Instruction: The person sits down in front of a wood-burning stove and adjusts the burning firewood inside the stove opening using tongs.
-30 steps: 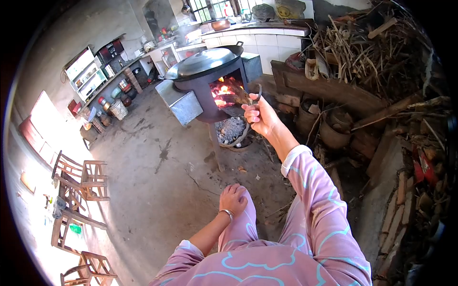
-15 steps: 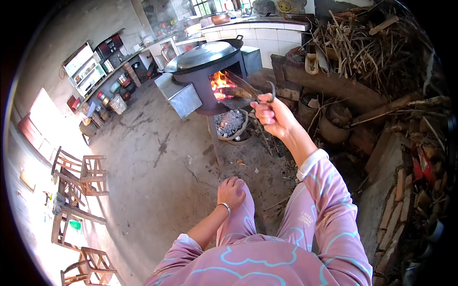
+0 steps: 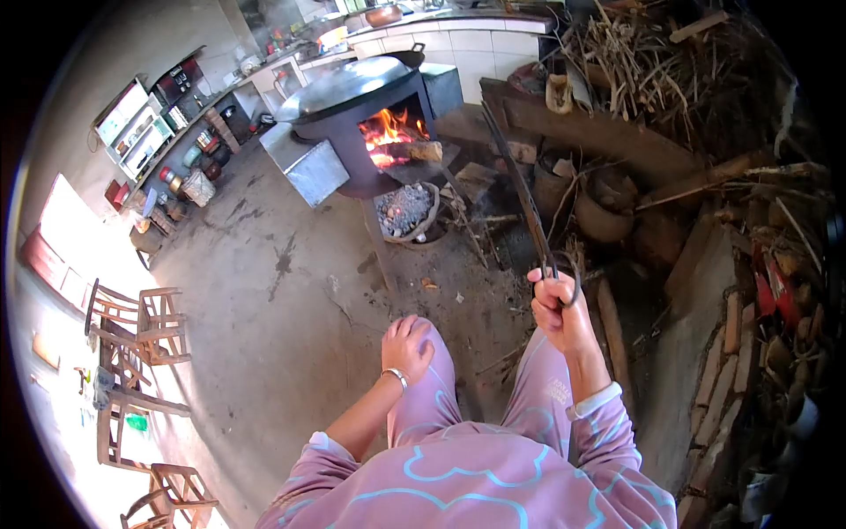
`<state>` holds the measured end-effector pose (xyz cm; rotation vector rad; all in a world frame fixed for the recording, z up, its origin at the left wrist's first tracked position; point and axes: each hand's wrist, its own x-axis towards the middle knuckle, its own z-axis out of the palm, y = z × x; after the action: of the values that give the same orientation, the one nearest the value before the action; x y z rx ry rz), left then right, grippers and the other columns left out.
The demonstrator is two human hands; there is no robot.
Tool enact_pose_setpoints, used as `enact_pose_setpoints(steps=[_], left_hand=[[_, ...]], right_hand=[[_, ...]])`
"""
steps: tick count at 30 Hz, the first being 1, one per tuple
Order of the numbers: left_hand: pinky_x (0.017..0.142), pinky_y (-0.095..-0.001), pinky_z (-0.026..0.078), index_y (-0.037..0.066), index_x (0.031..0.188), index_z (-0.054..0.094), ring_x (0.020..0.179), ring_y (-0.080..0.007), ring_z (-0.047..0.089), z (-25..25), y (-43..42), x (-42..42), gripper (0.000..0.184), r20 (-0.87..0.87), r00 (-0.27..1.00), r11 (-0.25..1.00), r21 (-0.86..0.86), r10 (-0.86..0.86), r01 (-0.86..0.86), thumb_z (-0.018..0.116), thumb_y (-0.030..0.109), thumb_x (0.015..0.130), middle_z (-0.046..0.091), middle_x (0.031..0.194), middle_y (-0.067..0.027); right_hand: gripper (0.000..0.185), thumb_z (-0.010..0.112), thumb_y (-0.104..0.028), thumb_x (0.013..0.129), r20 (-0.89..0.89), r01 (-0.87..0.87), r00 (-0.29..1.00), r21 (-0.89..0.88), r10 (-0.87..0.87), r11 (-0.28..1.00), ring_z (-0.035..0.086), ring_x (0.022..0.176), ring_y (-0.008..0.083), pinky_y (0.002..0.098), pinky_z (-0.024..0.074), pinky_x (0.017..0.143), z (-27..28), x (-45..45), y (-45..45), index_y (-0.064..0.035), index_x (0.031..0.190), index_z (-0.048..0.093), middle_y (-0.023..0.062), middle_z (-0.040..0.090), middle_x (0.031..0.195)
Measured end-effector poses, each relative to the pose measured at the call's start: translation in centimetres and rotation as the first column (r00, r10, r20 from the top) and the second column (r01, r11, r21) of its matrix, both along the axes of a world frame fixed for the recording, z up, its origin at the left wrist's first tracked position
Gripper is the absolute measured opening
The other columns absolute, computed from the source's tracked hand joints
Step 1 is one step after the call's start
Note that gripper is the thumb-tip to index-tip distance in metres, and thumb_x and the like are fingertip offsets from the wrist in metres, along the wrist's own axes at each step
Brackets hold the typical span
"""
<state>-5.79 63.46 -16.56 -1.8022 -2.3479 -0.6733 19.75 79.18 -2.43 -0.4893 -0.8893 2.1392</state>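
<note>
My right hand (image 3: 560,309) is closed around the looped handle of long dark metal fire tongs (image 3: 522,189), held upright above my right knee, their tips pointing up and away. My left hand (image 3: 408,346) rests on my left knee with its fingers laid over it, holding nothing. Ahead stands a round metal stove (image 3: 339,159) with flames in its open mouth. A thick log (image 3: 412,152) lies in that mouth, one end sticking out. A large lidded wok (image 3: 345,85) covers the stove's top. Below the mouth sits a basin of grey ash (image 3: 407,212).
Piled sticks (image 3: 652,66) and firewood fill the right side, with bricks (image 3: 724,375) stacked along a low wall. A clay pot (image 3: 606,207) stands right of the stove. Wooden chairs (image 3: 161,326) line the left. A tiled counter (image 3: 476,42) runs behind.
My right hand has drawn back from the stove mouth toward my right knee. The tongs came out of the fire opening and now point upward. My left hand stays on my knee.
</note>
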Motion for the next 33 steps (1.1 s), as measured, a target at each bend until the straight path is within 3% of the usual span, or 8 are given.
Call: enact_pose_setpoints(steps=[3,6,10,15,18,23,27,33], left_hand=[[0.098,-0.0470,0.042,0.014,0.108,0.067,0.119,-0.0337,0.048,-0.1,0.6,0.0,0.034,0.002,1.000,1.000,0.011,-0.016,0.016,0.063,0.024,0.076,0.056,0.126,-0.0092],[0.097,-0.0466,0.042,0.013,0.108,0.066,0.118,-0.0346,0.049,0.4,0.7,0.5,0.034,-0.003,1.000,1.000,0.021,-0.012,0.012,0.063,0.022,0.075,0.058,0.124,-0.0102],[0.097,-0.0462,0.042,0.014,0.107,0.067,0.117,-0.0339,0.050,0.5,1.2,0.1,0.033,0.006,1.000,1.000,0.014,-0.003,0.003,0.063,0.022,0.075,0.058,0.124,-0.0096],[0.099,-0.0463,0.041,0.016,0.107,0.068,0.119,-0.0317,0.049,0.2,0.5,-0.4,0.033,0.028,0.999,1.000,-0.014,0.020,-0.020,0.063,0.025,0.076,0.058,0.125,-0.0077],[0.099,-0.0465,0.041,0.016,0.107,0.068,0.119,-0.0319,0.050,0.3,0.3,-0.5,0.033,0.045,0.998,0.999,-0.018,0.034,-0.033,0.063,0.025,0.076,0.058,0.125,-0.0076],[0.098,-0.0467,0.041,0.015,0.105,0.069,0.120,-0.0324,0.049,0.5,0.1,-0.5,0.032,0.039,0.997,0.998,-0.023,0.060,-0.059,0.063,0.025,0.076,0.058,0.125,-0.0075],[0.097,-0.0464,0.042,0.015,0.106,0.068,0.118,-0.0329,0.050,0.7,-0.1,-0.5,0.032,0.049,0.998,0.999,-0.004,0.042,-0.041,0.064,0.024,0.076,0.058,0.125,-0.0083],[0.096,-0.0460,0.043,0.013,0.105,0.067,0.116,-0.0335,0.051,0.1,0.1,-0.7,0.031,0.027,1.000,0.999,0.038,0.014,-0.015,0.064,0.022,0.076,0.058,0.124,-0.0093]], right_hand=[[0.022,0.054,-0.016,0.090,0.080,0.022,0.997,-0.072,-0.016,0.997,0.029,0.044,0.0033,0.0218,0.0187,0.039,-2.8,-0.8,2.1,0.0004,0.104,0.049,-0.0060,0.032,0.059],[0.022,0.054,-0.021,0.092,0.006,-0.011,1.000,-0.288,0.013,0.957,0.029,0.045,0.0023,0.0211,0.0188,0.039,-7.1,-2.3,5.4,-0.0008,0.100,0.048,-0.0072,0.031,0.059],[0.033,0.056,-0.036,0.094,0.051,-0.039,0.997,-0.409,0.066,0.912,0.031,0.045,0.0026,0.0201,0.0199,0.039,-11.9,-5.0,9.6,-0.0035,0.089,0.050,-0.0080,0.032,0.058],[0.045,0.060,-0.046,0.090,0.163,0.060,0.986,-0.463,0.018,0.884,0.031,0.042,0.0044,0.0205,0.0192,0.036,-14.9,-10.0,13.5,-0.0020,0.085,0.050,-0.0060,0.035,0.057],[0.048,0.062,-0.047,0.088,0.074,-0.016,0.995,-0.529,0.065,0.849,0.032,0.041,0.0050,0.0207,0.0195,0.036,-16.8,-13.0,16.2,-0.0016,0.085,0.049,-0.0054,0.036,0.057],[0.021,0.057,-0.020,0.086,0.066,-0.012,0.996,-0.581,0.061,0.814,0.032,0.041,0.0064,0.0218,0.0201,0.035,-19.2,-15.3,18.5,-0.0034,0.080,0.047,-0.0018,0.038,0.058],[0.016,0.055,-0.014,0.088,0.199,0.027,0.978,-0.427,0.065,0.904,0.029,0.042,0.0068,0.0250,0.0195,0.037,-18.4,-12.6,15.0,-0.0070,0.076,0.048,-0.0030,0.034,0.056],[0.020,0.058,-0.014,0.087,0.350,-0.119,0.916,-0.229,0.196,0.966,0.028,0.041,0.0058,0.0240,0.0186,0.038,-14.2,-2.4,8.0,-0.0105,0.071,0.047,-0.0054,0.034,0.056]])
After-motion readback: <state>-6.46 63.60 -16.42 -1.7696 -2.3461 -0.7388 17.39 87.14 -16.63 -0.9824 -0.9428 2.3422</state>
